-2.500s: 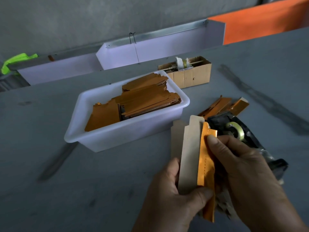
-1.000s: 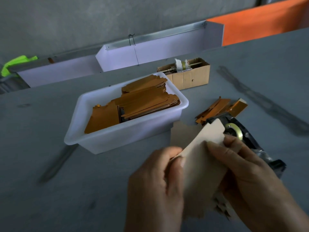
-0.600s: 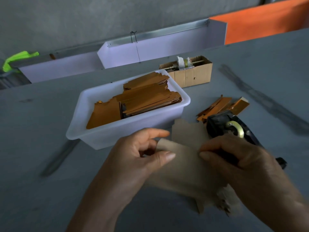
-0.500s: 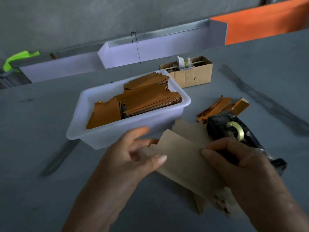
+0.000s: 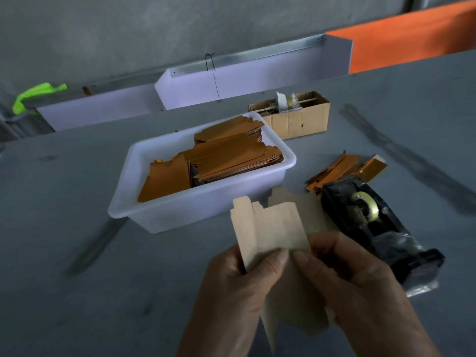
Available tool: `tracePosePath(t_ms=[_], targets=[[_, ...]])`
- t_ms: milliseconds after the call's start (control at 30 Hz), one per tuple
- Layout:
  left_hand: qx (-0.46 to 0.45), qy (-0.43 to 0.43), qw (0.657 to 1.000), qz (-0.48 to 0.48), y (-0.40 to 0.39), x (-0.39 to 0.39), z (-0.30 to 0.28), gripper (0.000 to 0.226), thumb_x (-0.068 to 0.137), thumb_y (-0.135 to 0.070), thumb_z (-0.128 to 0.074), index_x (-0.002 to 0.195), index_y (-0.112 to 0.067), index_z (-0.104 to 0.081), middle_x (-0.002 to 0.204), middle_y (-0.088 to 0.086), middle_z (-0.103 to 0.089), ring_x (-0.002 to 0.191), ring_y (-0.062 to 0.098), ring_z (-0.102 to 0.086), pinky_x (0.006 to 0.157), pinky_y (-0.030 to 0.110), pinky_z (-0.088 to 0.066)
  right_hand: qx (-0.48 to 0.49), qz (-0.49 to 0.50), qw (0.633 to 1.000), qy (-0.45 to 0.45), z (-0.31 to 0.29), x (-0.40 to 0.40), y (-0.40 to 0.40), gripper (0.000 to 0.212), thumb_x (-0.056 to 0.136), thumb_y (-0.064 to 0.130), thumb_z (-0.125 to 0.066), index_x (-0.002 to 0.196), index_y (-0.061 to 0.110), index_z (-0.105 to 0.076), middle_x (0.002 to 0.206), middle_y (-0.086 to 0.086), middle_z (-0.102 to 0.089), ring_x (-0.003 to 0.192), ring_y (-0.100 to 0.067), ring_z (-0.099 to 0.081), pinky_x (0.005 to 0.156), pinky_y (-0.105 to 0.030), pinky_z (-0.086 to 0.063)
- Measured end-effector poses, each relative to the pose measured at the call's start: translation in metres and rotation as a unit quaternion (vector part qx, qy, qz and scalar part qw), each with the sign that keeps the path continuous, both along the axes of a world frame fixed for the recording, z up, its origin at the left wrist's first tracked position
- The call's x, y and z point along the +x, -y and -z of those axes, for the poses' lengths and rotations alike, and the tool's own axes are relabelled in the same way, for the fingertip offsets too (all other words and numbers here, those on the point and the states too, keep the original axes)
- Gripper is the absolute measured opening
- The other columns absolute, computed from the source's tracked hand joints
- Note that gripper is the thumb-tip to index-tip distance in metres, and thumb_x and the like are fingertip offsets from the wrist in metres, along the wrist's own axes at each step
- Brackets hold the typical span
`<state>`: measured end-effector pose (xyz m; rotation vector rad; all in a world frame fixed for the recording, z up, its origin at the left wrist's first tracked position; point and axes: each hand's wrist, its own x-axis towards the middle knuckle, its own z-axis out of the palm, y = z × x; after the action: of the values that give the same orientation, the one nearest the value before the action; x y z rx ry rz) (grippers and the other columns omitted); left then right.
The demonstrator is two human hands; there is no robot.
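Both hands, left hand (image 5: 239, 276) and right hand (image 5: 353, 282), pinch a flat carton blank (image 5: 273, 228) above the tabletop's near edge, beside the tape dispenser (image 5: 373, 222); an uneven fold could crease or tear it.

A tub (image 5: 201, 215) is set near the middle of the table (image 5: 64, 228), and flat blanks (image 5: 231, 155) are stacked in it. A cardboard box (image 5: 301, 122) is placed just behind its right corner, and what may be rolls are kept in it. A tape dispenser (image 5: 373, 228) is stood right of the tub, with loose strips (image 5: 340, 168) behind it. A card sheet (image 5: 270, 228) is held before the tub, between the left hand (image 5: 239, 287) and the right hand (image 5: 360, 287).
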<state>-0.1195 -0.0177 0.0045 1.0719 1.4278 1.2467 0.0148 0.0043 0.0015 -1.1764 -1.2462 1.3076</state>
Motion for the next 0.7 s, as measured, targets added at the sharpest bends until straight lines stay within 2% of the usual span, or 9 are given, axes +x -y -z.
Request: tracePosePath(t_ms=[100, 167, 267, 333, 467, 500, 600, 667, 700], targets=[[0.008, -0.042, 0.998, -0.034, -0.003, 0.003, -0.001, 0.023, 0.059, -0.034, -0.070, 0.080, -0.040, -0.076, 0.073, -0.005, -0.076, 0.071, 0.008, -0.072, 0.061, 0.018, -0.053, 0.165, 0.073, 0.969, 0.166, 0.010, -0.003, 0.002, 0.028, 0.068, 0.017, -0.080, 0.067, 0.042, -0.065, 0.071, 0.014, -0.063, 0.064, 0.003, -0.057, 0.054, -0.003, -0.039], [0.008, -0.061, 0.996, -0.065, -0.005, 0.009, 0.000, 0.022, 0.059, -0.032, -0.070, 0.079, -0.042, -0.075, 0.070, -0.006, -0.075, 0.068, 0.009, -0.072, 0.066, 0.029, -0.057, 0.277, 0.116, 0.915, 0.269, 0.012, -0.005, 0.003, 0.029, 0.070, 0.018, -0.082, 0.078, 0.036, -0.061, 0.065, 0.010, -0.056, 0.065, -0.004, -0.053, 0.056, -0.008, -0.041], [-0.006, -0.038, 0.994, -0.103, -0.005, 0.017, -0.002, 0.016, 0.063, -0.029, -0.077, 0.075, -0.040, -0.076, 0.068, -0.004, -0.075, 0.067, 0.012, -0.071, 0.074, 0.049, -0.059, 0.333, 0.114, 0.891, 0.288, 0.014, -0.007, 0.005, 0.023, 0.066, 0.020, -0.072, 0.086, 0.026, -0.063, 0.071, 0.014, -0.051, 0.059, -0.003, -0.047, 0.051, -0.012, -0.040], [-0.022, -0.020, 0.994, -0.105, -0.007, 0.019, -0.002, 0.015, 0.062, -0.033, -0.075, 0.076, -0.036, -0.076, 0.068, -0.002, -0.075, 0.067, 0.015, -0.072, 0.074, 0.049, -0.059, 0.327, 0.098, 0.900, 0.272, 0.015, -0.008, 0.006, 0.028, 0.065, 0.017, -0.071, 0.091, 0.024, -0.062, 0.075, 0.014, -0.051, 0.059, 0.000, -0.047, 0.053, -0.007, -0.038], [-0.005, -0.014, 0.996, -0.084, -0.008, 0.022, -0.002, 0.017, 0.075, -0.017, -0.077, 0.070, -0.033, -0.076, 0.065, -0.001, -0.074, 0.059, 0.009, -0.069, 0.054, 0.020, -0.054, 0.283, 0.066, 0.930, 0.223, 0.014, -0.007, 0.012, 0.041, 0.063, 0.019, -0.070, 0.096, 0.037, -0.054, 0.073, 0.013, -0.056, 0.060, 0.002, -0.054, 0.053, -0.002, -0.038], [-0.012, -0.009, 0.997, -0.074, -0.007, 0.022, -0.003, 0.019, 0.077, -0.014, -0.075, 0.069, -0.031, -0.076, 0.065, 0.000, -0.074, 0.059, 0.009, -0.069, 0.052, 0.018, -0.052, 0.259, 0.048, 0.945, 0.193, 0.011, -0.007, 0.013, 0.041, 0.063, 0.023, -0.070, 0.095, 0.042, -0.052, 0.074, 0.012, -0.058, 0.058, 0.000, -0.057, 0.051, -0.003, -0.038], [-0.044, 0.055, 0.997, -0.007, -0.006, 0.015, -0.004, 0.006, 0.070, -0.023, -0.077, 0.076, -0.023, -0.078, 0.074, 0.010, -0.075, 0.068, 0.021, -0.071, 0.059, 0.030, -0.055, 0.178, -0.036, 0.983, 0.025, 0.003, -0.002, 0.016, 0.026, 0.070, 0.027, -0.071, 0.088, 0.040, -0.057, 0.068, 0.005, -0.062, 0.043, -0.008, -0.057, 0.042, -0.015, -0.044], [-0.042, 0.067, 0.996, 0.027, -0.005, 0.009, -0.004, 0.020, 0.065, -0.030, -0.070, 0.081, -0.021, -0.078, 0.078, 0.013, -0.075, 0.071, 0.026, -0.072, 0.061, 0.034, -0.054, 0.111, -0.076, 0.987, -0.087, -0.002, 0.003, 0.013, 0.005, 0.078, 0.030, -0.067, 0.080, 0.031, -0.062, 0.057, -0.001, -0.060, 0.036, -0.015, -0.054, 0.039, -0.015, -0.042], [-0.036, 0.060, 0.997, 0.026, -0.006, 0.008, -0.004, 0.022, 0.064, -0.030, -0.069, 0.082, -0.022, -0.078, 0.077, 0.010, -0.075, 0.071, 0.024, -0.072, 0.062, 0.034, -0.054, 0.092, -0.080, 0.987, -0.101, -0.004, 0.004, 0.011, 0.008, 0.081, 0.033, -0.066, 0.077, 0.027, -0.063, 0.052, 0.000, -0.058, 0.034, -0.014, -0.052, 0.038, -0.014, -0.040]])
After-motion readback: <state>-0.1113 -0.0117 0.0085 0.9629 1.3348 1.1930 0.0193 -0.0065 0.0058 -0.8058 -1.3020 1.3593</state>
